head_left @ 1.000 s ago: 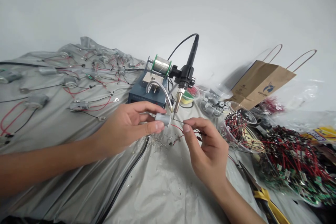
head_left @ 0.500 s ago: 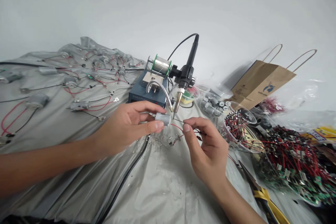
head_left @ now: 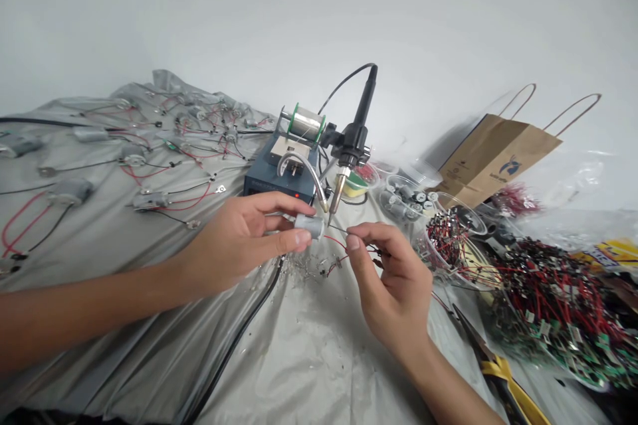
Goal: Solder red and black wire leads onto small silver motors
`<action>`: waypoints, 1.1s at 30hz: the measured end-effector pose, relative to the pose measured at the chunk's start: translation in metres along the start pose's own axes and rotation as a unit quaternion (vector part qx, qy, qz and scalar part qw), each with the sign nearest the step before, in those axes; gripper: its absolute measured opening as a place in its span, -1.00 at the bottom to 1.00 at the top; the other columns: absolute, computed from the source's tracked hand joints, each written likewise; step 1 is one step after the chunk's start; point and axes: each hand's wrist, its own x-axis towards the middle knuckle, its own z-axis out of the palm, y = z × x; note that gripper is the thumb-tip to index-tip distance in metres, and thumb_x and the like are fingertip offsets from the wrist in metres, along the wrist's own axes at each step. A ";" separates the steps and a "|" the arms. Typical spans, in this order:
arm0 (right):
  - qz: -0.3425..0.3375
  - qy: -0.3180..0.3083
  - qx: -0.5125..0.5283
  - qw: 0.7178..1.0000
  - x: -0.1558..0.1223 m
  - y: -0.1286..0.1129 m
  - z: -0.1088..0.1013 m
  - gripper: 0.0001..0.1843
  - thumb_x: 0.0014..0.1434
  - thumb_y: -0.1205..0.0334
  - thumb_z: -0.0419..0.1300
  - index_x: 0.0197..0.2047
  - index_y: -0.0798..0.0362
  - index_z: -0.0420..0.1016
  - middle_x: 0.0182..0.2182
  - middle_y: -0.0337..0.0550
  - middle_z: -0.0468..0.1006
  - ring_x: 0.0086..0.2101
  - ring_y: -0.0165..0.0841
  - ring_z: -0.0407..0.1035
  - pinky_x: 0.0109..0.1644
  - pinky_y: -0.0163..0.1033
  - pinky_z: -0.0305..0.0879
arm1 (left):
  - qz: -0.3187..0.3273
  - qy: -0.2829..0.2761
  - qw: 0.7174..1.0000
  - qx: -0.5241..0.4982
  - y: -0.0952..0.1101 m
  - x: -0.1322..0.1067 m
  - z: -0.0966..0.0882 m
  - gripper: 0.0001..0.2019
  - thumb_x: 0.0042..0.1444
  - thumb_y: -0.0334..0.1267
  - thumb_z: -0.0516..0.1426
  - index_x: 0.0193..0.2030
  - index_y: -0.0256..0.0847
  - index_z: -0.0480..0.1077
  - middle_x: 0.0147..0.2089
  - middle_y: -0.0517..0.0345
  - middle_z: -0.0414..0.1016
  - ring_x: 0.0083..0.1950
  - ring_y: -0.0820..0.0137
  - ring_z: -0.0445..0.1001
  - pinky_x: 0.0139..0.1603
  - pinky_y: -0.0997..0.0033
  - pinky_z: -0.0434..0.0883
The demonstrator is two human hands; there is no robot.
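Observation:
My left hand [head_left: 259, 229] grips a small grey cylindrical motor [head_left: 308, 225] between thumb and fingers, its end facing right. My right hand [head_left: 389, 272] pinches a thin black wire [head_left: 339, 230] that reaches toward the motor's end. A red wire [head_left: 333, 239] runs just below it, between the motor and my right fingers. Directly above sits a soldering iron [head_left: 355, 136] in a clamp, its tip pointing down by the motor's end; contact cannot be made out. Beside the tip ends a curved metal feed tube [head_left: 312, 172] from the blue soldering station [head_left: 259, 169].
A solder spool [head_left: 306, 125] tops the station. Several wired motors [head_left: 70, 191] lie across the grey sheet at left. At right are a tub of motors [head_left: 406, 198], a heap of wired boards [head_left: 563, 305], a paper bag [head_left: 493, 156] and yellow-handled pliers [head_left: 498, 372].
A small red light now glows on the soldering station's front. Both hands, the motor and the wire stay almost where they were, with the right hand shifted very slightly.

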 end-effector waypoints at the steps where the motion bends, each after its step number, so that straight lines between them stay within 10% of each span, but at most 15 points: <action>1: -0.001 0.000 -0.001 1.000 0.000 0.000 0.000 -0.88 0.41 0.37 0.30 -0.11 -0.07 0.58 -0.31 -0.32 0.62 -0.31 -0.46 0.49 -0.20 -0.35 0.43 | 0.003 0.001 1.000 0.000 0.001 0.000 0.000 -0.68 0.16 -0.14 0.47 0.03 -0.12 0.65 -0.27 0.20 0.77 -0.21 0.36 0.74 -0.11 0.43 0.63; 33: 0.008 0.010 -0.006 1.000 -0.002 0.002 0.000 -0.89 0.41 0.35 0.30 -0.10 -0.08 0.59 -0.31 -0.32 0.62 -0.30 -0.45 0.48 -0.17 -0.33 0.42 | 0.000 -0.006 1.000 0.005 0.000 -0.001 0.000 -0.65 0.17 -0.11 0.47 0.06 -0.12 0.64 -0.28 0.19 0.78 -0.18 0.31 0.76 -0.08 0.39 0.65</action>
